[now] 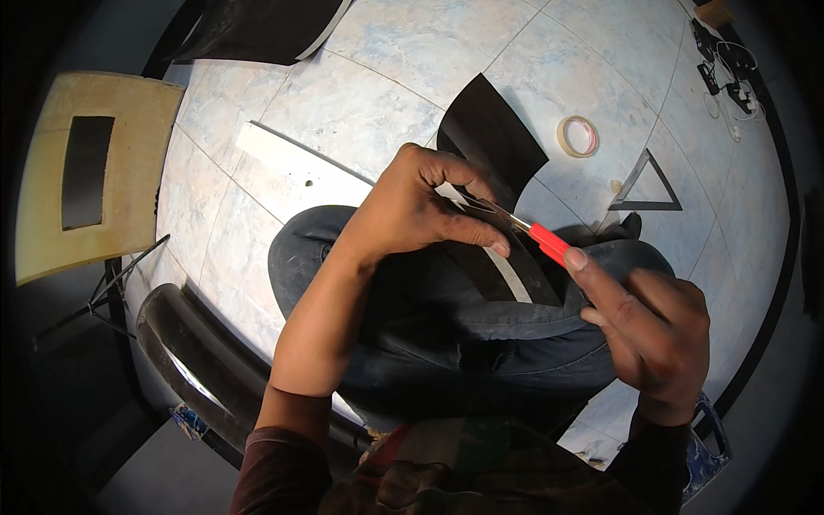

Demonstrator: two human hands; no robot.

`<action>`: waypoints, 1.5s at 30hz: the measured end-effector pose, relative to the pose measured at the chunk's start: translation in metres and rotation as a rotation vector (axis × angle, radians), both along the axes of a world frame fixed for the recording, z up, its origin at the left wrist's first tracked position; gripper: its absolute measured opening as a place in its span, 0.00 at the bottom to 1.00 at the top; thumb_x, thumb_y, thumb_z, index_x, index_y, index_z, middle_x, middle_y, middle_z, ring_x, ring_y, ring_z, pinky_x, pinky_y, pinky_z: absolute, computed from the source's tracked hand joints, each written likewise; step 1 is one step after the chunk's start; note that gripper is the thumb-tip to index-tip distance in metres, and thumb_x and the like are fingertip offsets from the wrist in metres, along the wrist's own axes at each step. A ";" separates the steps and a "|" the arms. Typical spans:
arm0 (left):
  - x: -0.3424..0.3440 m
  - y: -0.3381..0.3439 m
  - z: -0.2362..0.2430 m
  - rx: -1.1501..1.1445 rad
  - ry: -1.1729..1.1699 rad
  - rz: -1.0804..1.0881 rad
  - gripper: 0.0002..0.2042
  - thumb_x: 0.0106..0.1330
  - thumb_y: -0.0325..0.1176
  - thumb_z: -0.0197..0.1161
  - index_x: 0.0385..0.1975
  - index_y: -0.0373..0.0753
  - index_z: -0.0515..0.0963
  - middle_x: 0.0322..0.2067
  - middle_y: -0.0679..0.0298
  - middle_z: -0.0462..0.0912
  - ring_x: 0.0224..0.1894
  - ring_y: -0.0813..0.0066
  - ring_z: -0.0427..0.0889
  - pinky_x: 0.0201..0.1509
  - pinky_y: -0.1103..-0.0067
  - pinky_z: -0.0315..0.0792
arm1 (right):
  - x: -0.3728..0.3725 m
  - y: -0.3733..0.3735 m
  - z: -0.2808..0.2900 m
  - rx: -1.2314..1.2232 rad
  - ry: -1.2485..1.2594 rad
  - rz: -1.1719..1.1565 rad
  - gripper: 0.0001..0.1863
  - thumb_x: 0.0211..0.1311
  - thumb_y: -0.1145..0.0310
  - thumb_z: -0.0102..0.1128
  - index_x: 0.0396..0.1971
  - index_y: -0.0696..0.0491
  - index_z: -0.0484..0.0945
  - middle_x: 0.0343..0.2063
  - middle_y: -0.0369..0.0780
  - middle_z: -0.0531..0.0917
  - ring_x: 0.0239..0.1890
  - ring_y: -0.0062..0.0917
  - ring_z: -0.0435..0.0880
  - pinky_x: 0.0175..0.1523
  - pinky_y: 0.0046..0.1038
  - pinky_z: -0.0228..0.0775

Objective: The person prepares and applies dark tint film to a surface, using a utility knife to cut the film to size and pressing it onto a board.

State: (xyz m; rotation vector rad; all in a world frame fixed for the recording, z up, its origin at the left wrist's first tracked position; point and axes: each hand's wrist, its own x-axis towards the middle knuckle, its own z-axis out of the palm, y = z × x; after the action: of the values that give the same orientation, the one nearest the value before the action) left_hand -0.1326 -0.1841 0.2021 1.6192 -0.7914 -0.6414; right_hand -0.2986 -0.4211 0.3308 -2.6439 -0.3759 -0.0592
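Note:
My left hand [425, 202] grips a dark flexible sheet [536, 283] with a pale stripe, its fingers curled over the edge. The sheet lies over my crossed legs [369, 283] in dark trousers. Beyond my fingers, a broader dark piece [489, 129] extends up over the tiles; whether it joins the striped part is hidden. My right hand [644, 326] is closed on a red-handled cutter [548, 243], its narrow metal blade pointing up-left into the gap between my left thumb and fingers, where the tip meets the sheet.
A white board [283, 157], tape roll [577, 136] and triangle frame [646, 199] lie on the tiled floor [386, 69]. A yellow panel [137, 120] on a stand and curved black tubes [197, 360] are left, a black sheet [249, 30] top left, cables [730, 86] top right.

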 end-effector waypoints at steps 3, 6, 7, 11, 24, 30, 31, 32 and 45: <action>0.000 -0.001 0.002 0.009 -0.009 0.000 0.17 0.46 0.33 0.92 0.31 0.35 0.90 0.33 0.63 0.93 0.38 0.73 0.91 0.45 0.78 0.81 | -0.002 0.001 0.003 -0.001 -0.003 -0.012 0.33 0.47 0.75 0.78 0.60 0.49 0.90 0.19 0.36 0.66 0.19 0.27 0.66 0.25 0.33 0.58; -0.001 0.000 0.001 0.010 0.001 0.007 0.17 0.47 0.33 0.92 0.31 0.35 0.90 0.33 0.63 0.93 0.38 0.73 0.92 0.45 0.78 0.81 | -0.003 0.000 0.003 -0.017 -0.013 -0.009 0.32 0.48 0.73 0.78 0.59 0.49 0.90 0.19 0.35 0.65 0.19 0.26 0.65 0.25 0.33 0.57; -0.001 0.000 0.001 0.006 -0.002 0.005 0.17 0.47 0.33 0.92 0.31 0.35 0.90 0.33 0.63 0.93 0.38 0.73 0.92 0.45 0.78 0.82 | -0.003 0.000 0.003 -0.025 -0.016 -0.006 0.32 0.48 0.73 0.78 0.59 0.49 0.90 0.19 0.35 0.65 0.19 0.26 0.65 0.25 0.33 0.56; -0.001 -0.001 0.001 -0.024 -0.017 0.005 0.17 0.47 0.32 0.92 0.31 0.35 0.90 0.33 0.63 0.93 0.38 0.73 0.92 0.45 0.78 0.82 | -0.006 0.001 0.002 -0.014 -0.049 -0.012 0.32 0.48 0.73 0.78 0.59 0.50 0.90 0.19 0.35 0.64 0.19 0.25 0.64 0.25 0.33 0.55; -0.002 0.000 0.000 0.019 -0.024 0.019 0.17 0.45 0.30 0.92 0.30 0.35 0.90 0.32 0.62 0.93 0.37 0.72 0.92 0.45 0.78 0.81 | -0.010 -0.002 0.007 -0.059 -0.038 0.013 0.31 0.48 0.76 0.78 0.58 0.50 0.91 0.19 0.34 0.62 0.18 0.23 0.62 0.23 0.31 0.55; -0.003 -0.001 0.003 -0.007 -0.030 0.019 0.17 0.44 0.29 0.92 0.29 0.34 0.89 0.33 0.61 0.93 0.38 0.71 0.92 0.45 0.78 0.82 | -0.015 -0.004 0.012 -0.090 -0.001 0.019 0.34 0.46 0.76 0.79 0.59 0.48 0.91 0.18 0.34 0.62 0.17 0.23 0.63 0.23 0.31 0.57; -0.003 0.000 0.002 -0.007 -0.023 0.016 0.17 0.44 0.30 0.92 0.30 0.34 0.88 0.33 0.61 0.93 0.38 0.71 0.92 0.45 0.78 0.82 | -0.015 -0.004 0.012 -0.098 0.006 0.017 0.34 0.45 0.76 0.80 0.59 0.48 0.91 0.18 0.34 0.63 0.17 0.23 0.63 0.23 0.30 0.57; -0.002 0.000 0.001 -0.007 -0.016 0.014 0.18 0.44 0.30 0.92 0.30 0.34 0.88 0.33 0.61 0.93 0.38 0.70 0.92 0.46 0.77 0.82 | -0.017 -0.004 0.011 -0.101 0.005 0.018 0.34 0.45 0.76 0.80 0.59 0.47 0.91 0.18 0.33 0.63 0.17 0.23 0.63 0.23 0.30 0.57; 0.003 0.005 -0.012 -0.023 -0.030 -0.001 0.25 0.40 0.38 0.94 0.34 0.33 0.87 0.34 0.59 0.93 0.40 0.68 0.91 0.48 0.74 0.82 | -0.027 -0.023 0.002 -0.096 0.051 0.124 0.29 0.65 0.70 0.69 0.68 0.48 0.84 0.22 0.31 0.62 0.19 0.17 0.65 0.23 0.27 0.61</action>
State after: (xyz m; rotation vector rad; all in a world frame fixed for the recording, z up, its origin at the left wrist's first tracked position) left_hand -0.1296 -0.1789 0.1899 1.6111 -0.8192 -0.6084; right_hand -0.3260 -0.4440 0.3330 -2.7038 -0.5376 0.0674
